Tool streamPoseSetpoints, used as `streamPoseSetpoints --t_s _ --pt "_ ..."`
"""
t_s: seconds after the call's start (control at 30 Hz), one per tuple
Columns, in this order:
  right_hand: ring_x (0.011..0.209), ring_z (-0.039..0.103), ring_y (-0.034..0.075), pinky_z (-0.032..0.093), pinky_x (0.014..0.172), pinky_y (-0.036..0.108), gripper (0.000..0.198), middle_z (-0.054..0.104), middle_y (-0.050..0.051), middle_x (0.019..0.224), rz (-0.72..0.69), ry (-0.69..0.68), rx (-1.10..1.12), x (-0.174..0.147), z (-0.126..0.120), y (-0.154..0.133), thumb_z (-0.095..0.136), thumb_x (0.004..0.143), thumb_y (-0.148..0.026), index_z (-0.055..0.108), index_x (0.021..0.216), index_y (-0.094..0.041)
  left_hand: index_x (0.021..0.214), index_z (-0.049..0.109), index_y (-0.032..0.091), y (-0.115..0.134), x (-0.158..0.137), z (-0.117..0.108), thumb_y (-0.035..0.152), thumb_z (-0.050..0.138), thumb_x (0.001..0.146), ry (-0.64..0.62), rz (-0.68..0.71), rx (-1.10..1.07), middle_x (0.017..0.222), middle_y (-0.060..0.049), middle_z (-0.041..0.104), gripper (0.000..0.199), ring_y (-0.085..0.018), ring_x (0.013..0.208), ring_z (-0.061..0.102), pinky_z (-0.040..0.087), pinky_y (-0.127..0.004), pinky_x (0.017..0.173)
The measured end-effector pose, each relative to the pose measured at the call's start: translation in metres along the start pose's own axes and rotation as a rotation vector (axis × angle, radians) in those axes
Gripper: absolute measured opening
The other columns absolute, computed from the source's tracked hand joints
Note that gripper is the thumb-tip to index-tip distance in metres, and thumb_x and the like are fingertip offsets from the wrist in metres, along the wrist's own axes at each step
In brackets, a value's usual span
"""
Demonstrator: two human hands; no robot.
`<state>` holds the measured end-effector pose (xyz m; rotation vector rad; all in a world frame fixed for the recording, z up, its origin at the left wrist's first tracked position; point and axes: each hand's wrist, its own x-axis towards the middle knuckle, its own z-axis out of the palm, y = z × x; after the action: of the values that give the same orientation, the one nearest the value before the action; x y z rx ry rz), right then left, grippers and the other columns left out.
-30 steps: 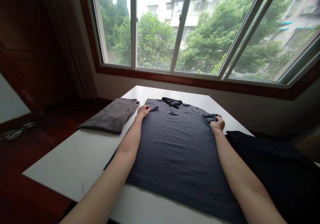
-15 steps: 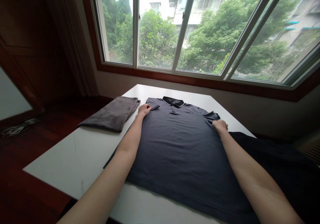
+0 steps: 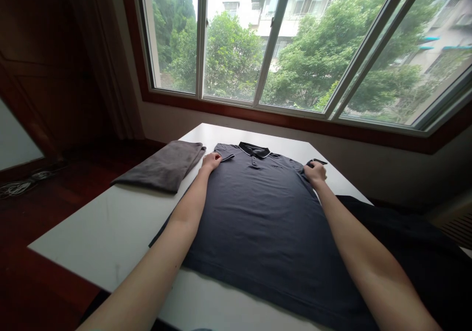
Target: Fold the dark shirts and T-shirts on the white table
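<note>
A dark navy polo shirt (image 3: 258, 213) lies front side up on the white table (image 3: 84, 227), its collar (image 3: 254, 149) toward the window and its hem toward me. My left hand (image 3: 212, 161) is closed on the sleeve at the shirt's left side, where the light-edged cuff shows past the fingers. On the other side my right hand (image 3: 316, 171) grips the right sleeve, lifted a little, with its cuff sticking out above the knuckles. Both forearms reach along the shirt's sides. The fingertips of each hand are partly hidden.
A folded grey-brown cloth (image 3: 158, 167) lies on the table left of the shirt. Black fabric (image 3: 398, 252) is spread to the right. Beyond the table stands a wall with a wide window (image 3: 236, 50). Coiled cables (image 3: 18, 187) rest on the floor at left.
My right hand has moved inward and slightly up, bringing the right sleeve with it, and the cuff now points up. My left hand keeps its hold on the other sleeve.
</note>
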<state>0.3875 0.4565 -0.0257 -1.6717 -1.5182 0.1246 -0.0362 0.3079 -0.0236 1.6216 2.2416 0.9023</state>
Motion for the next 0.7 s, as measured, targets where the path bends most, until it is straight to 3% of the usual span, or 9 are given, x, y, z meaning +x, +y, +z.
streamPoseSetpoints --t_s 0.13,0.33,0.53,0.7 --pt "0.113 0.05 0.027 0.032 0.097 0.043 0.033 0.061 0.01 0.126 -0.178 -0.041 -0.082 -0.028 0.013 -0.027 0.053 0.073 -0.02 0.067 0.103 -0.019 0.103 0.073 0.029 -0.001 0.001 0.001 0.035 0.055 0.091 0.014 0.022 0.006 0.112 0.0 0.072 0.023 -0.019 0.107 0.062 0.042 -0.024 0.091" --pt "0.097 0.056 0.023 0.025 0.096 0.042 0.034 0.069 0.004 0.096 -0.303 -0.081 -0.116 -0.062 0.023 -0.022 0.046 0.068 -0.01 0.07 0.089 -0.021 0.101 0.073 0.029 -0.003 0.003 0.003 0.036 0.055 0.09 0.02 0.023 0.008 0.11 0.0 0.072 0.022 -0.019 0.106 0.062 0.042 -0.024 0.092" --pt "0.089 0.055 0.023 0.024 0.089 0.041 0.038 0.064 0.002 0.078 -0.202 0.017 -0.13 -0.06 0.011 -0.01 0.044 0.067 -0.01 0.068 0.095 -0.021 0.1 0.073 0.028 -0.005 0.005 0.004 0.036 0.055 0.09 0.017 0.029 -0.002 0.111 0.0 0.072 0.022 -0.02 0.107 0.062 0.041 -0.025 0.093" --pt "0.092 0.055 0.023 0.031 0.086 0.04 0.046 0.064 0.002 0.089 -0.184 0.05 -0.075 -0.056 0.006 0.001 0.049 0.067 -0.015 0.061 0.11 -0.022 0.1 0.074 0.028 -0.004 0.005 0.004 0.036 0.056 0.09 0.013 0.017 -0.008 0.111 0.0 0.072 0.022 -0.02 0.108 0.062 0.041 -0.024 0.093"
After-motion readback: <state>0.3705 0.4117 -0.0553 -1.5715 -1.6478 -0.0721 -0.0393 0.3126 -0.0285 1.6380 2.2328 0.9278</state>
